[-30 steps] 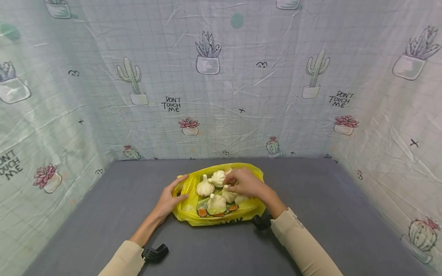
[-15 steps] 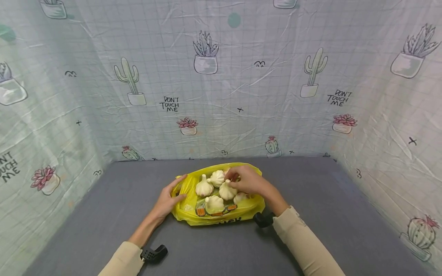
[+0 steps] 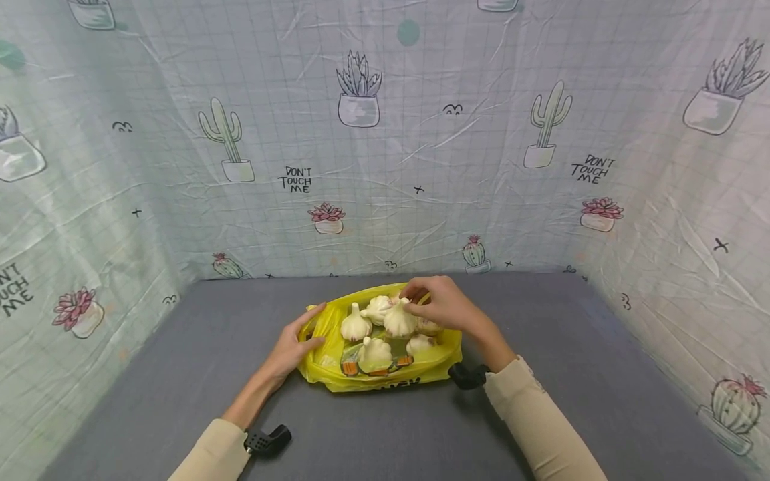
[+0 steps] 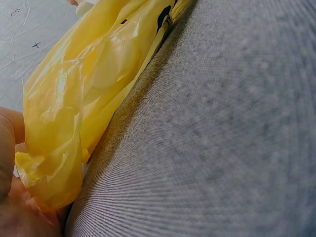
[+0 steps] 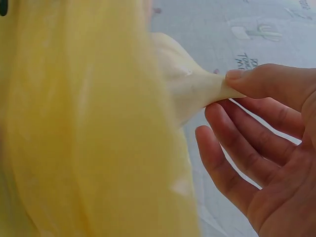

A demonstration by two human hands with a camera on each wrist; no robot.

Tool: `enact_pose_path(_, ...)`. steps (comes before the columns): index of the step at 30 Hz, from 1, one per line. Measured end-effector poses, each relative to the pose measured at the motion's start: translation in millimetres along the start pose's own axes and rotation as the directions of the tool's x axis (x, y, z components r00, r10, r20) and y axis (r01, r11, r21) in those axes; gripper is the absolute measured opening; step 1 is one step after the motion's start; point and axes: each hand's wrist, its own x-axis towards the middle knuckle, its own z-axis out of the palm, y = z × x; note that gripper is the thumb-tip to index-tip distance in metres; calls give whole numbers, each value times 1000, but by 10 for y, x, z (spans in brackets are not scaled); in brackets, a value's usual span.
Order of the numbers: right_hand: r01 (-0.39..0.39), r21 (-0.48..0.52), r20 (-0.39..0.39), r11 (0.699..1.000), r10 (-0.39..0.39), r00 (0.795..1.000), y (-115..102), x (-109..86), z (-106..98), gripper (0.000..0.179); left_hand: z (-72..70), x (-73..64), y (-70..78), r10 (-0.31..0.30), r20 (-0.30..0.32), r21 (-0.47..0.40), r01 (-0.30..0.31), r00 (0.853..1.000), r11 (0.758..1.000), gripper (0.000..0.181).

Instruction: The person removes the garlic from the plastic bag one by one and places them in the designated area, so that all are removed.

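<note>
A yellow plastic bag (image 3: pixel 385 384) lies on the table, its mouth facing up with several garlic bulbs showing inside. By the stem, my right hand (image 3: pixel 448 304) pinches a garlic bulb (image 3: pixel 400 321) between thumb and fingertips. In the right wrist view that garlic bulb (image 5: pixel 182 81) stands partly behind the blurred yellow bag (image 5: pixel 98 123). My left hand (image 3: pixel 293 347) holds the bag's left end, thumb toward the front and fingers toward the back. The left wrist view has the crumpled bag end (image 4: pixel 59 163) against the palm. Other garlic bulbs (image 3: pixel 356 325) rest around the pinched one.
The table (image 3: pixel 385 434) has a dark grey cloth surface. Behind it and at both sides hangs a pale curtain (image 3: pixel 385 153) printed with potted cacti. Each wrist wears a black camera (image 3: pixel 267 441) below the hand.
My right hand has moved up and slightly right, lifting the pinched garlic bulb above those around it. My left hand stays at the bag's left end.
</note>
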Motion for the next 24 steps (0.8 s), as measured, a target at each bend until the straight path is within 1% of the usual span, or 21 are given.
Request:
enact_pose_path(5, 2, 32, -18, 999, -2, 1000, 15, -41, -79, 16, -8, 11, -10, -11, -6, 30, 11, 1000, 999, 72)
enact_pose_path(8, -10, 47, -25, 999, 11, 1000, 21, -67, -132, 17, -15, 19, -16, -5, -7, 41, 5, 1000, 999, 72)
enact_pose_path(14, -47, 72, -55, 996, 51, 997, 32, -97, -248, 16, -35, 31, -25, 2, -10, 44, -1, 1000, 999, 72)
enact_pose_path(22, -62, 94, -103, 994, 71, 992, 17, -172, -414, 18, -39, 45, -47, -5, -14, 36, 5, 1000, 999, 71)
enact_pose_path(24, -60, 105, -108, 993, 71, 992, 30, -188, -446, 19, -33, 46, -57, 3, -18, 34, -3, 1000, 999, 71)
